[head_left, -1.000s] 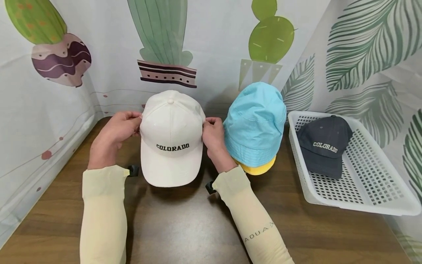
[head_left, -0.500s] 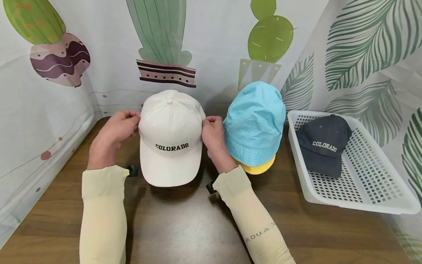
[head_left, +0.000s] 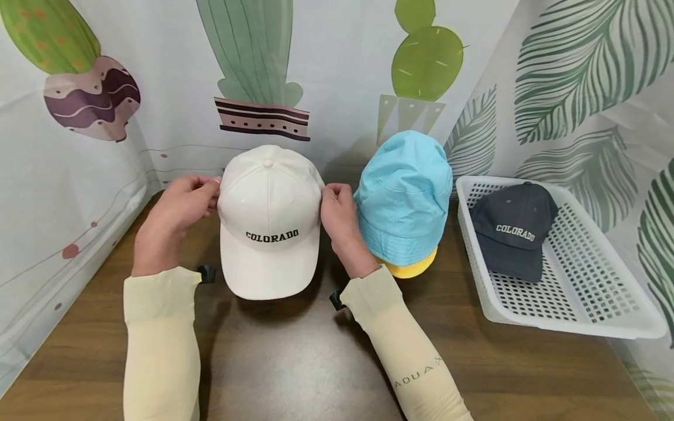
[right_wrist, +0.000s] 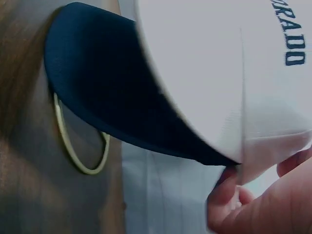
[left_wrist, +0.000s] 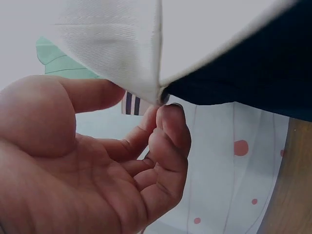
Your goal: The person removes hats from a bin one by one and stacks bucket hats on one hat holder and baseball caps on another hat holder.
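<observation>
A white cap [head_left: 268,222] with COLORADO lettering stands upright, brim forward. A dark navy brim [right_wrist: 102,83] shows beneath it in the right wrist view. My right hand [head_left: 339,210] pinches the cap's right side edge between thumb and finger. At the opposite side is my left hand [head_left: 181,204]; in the left wrist view its thumb [left_wrist: 100,92] reaches the cap's edge, and the loose fingertips stay close to the lower corner, apart from the thumb. Beside my right hand sits a light blue bucket hat [head_left: 405,199] over something with a yellow brim [head_left: 413,268].
A white perforated basket [head_left: 626,292] at the right holds a navy COLORADO cap [head_left: 518,225]. A pale yellowish loop [right_wrist: 68,146] lies low by the wooden table [head_left: 284,362]. Behind stands a curtain [head_left: 342,70] with printed cacti.
My left hand has eased slightly leftward, its fingers loosening at the cap's edge. The right hand keeps its grip. The whole head view has shifted a little left.
</observation>
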Demonstrator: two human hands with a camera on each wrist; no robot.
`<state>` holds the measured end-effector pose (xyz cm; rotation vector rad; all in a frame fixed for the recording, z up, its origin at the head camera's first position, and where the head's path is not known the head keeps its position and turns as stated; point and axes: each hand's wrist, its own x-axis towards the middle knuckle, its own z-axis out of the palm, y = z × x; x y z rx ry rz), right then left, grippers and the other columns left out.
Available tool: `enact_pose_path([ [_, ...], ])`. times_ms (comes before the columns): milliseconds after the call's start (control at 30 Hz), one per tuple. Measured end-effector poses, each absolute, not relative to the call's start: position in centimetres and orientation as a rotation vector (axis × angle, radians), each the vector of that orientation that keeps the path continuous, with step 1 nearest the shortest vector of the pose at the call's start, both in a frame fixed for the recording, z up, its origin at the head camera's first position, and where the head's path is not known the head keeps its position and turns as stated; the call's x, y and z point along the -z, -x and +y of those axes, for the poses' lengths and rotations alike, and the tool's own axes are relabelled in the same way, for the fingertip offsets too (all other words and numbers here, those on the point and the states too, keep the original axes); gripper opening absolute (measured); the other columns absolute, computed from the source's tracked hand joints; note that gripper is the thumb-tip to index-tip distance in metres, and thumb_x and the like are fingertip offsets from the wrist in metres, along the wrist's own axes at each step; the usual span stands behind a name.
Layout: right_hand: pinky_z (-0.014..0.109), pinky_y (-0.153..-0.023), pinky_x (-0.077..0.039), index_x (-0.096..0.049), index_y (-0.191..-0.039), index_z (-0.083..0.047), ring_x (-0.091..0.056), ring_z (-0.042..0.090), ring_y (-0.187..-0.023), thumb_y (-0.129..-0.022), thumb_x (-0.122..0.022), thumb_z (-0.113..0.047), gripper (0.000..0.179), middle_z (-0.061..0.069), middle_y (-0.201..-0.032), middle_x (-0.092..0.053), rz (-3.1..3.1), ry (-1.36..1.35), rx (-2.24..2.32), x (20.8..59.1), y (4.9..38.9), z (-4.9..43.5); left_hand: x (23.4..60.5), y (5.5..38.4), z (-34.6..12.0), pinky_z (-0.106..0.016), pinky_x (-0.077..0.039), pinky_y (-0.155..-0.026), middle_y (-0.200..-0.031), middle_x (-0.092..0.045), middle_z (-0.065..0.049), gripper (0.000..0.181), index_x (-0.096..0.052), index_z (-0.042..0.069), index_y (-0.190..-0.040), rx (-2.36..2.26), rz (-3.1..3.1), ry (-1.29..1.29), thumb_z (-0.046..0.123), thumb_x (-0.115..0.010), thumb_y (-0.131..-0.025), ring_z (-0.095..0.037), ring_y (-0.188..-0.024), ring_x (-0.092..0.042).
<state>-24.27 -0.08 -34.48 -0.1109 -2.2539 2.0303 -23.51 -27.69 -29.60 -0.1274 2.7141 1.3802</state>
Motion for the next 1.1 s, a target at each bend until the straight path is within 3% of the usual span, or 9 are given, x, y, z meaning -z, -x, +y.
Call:
enact_pose_path([
  [267, 0.046, -0.111, -0.046, -0.056, -0.14, -0.003, -0.055, 0.031, -0.129, -0.114, -0.04, -0.033, 0.043, 0.015, -0.141, -0.057, -2.324, -0.006, -1.988, 33.0, 23.3, 0.3, 28.8, 22.8, -27.8, -0.034, -0.046, -0.091, -0.14, -0.052, -0.019, 0.083, -0.045, -0.002, -0.152, -1.402, 2.745, 0.086, 0.066, -0.037, -0.107, -0.029, -0.122, -0.055],
  [500, 0.047, -0.113, -0.046, -0.053, -0.146, -0.001, -0.054, 0.032, -0.133, -0.115, -0.039, -0.032, 0.046, 0.016, -0.146, -0.054, -2.305, -0.084, -2.02, 32.6, 22.9, 0.5, 27.9, 22.1, -27.1, -0.042, -0.042, -0.098, -0.149, -0.049, -0.021, 0.091, -0.044, -0.001, -0.154, -1.411, 2.765, 0.108, 0.073, -0.039, -0.102, -0.038, -0.131, -0.054],
  [633, 0.047, -0.113, -0.046, -0.052, -0.146, -0.001, -0.053, 0.031, -0.133, -0.115, -0.039, -0.032, 0.046, 0.015, -0.147, -0.053, -2.278, -0.101, -2.036, 32.2, 22.6, 0.7, 27.2, 21.5, -26.5, -0.043, -0.042, -0.095, -0.147, -0.05, -0.022, 0.092, -0.046, -0.001, -0.152, -1.412, 2.82, 0.105, 0.075, -0.042, -0.101, -0.039, -0.131, -0.053],
  [900, 0.046, -0.118, -0.043, -0.045, -0.156, -0.004, -0.049, 0.027, -0.141, -0.114, -0.041, -0.032, 0.051, 0.011, -0.155, -0.049, -2.272, -0.125, -2.028, 31.1, 21.8, 0.9, 26.1, 20.4, -25.5, -0.042, -0.04, -0.094, -0.135, -0.055, -0.018, 0.08, -0.054, 0.0, -0.145, -1.364, 2.96, 0.051, 0.068, -0.044, -0.104, -0.033, -0.119, -0.051],
  [1100, 0.043, -0.119, -0.041, -0.044, -0.158, -0.009, -0.047, 0.022, -0.144, -0.113, -0.043, -0.033, 0.051, 0.008, -0.158, -0.048, -2.238, -0.152, -2.015, 30.2, 21.1, 1.1, 25.3, 19.3, -24.7, -0.035, -0.039, -0.088, -0.125, -0.058, -0.014, 0.068, -0.06, 0.001, -0.138, -1.371, 3.063, -0.03, 0.06, -0.048, -0.106, -0.024, -0.108, -0.05],
])
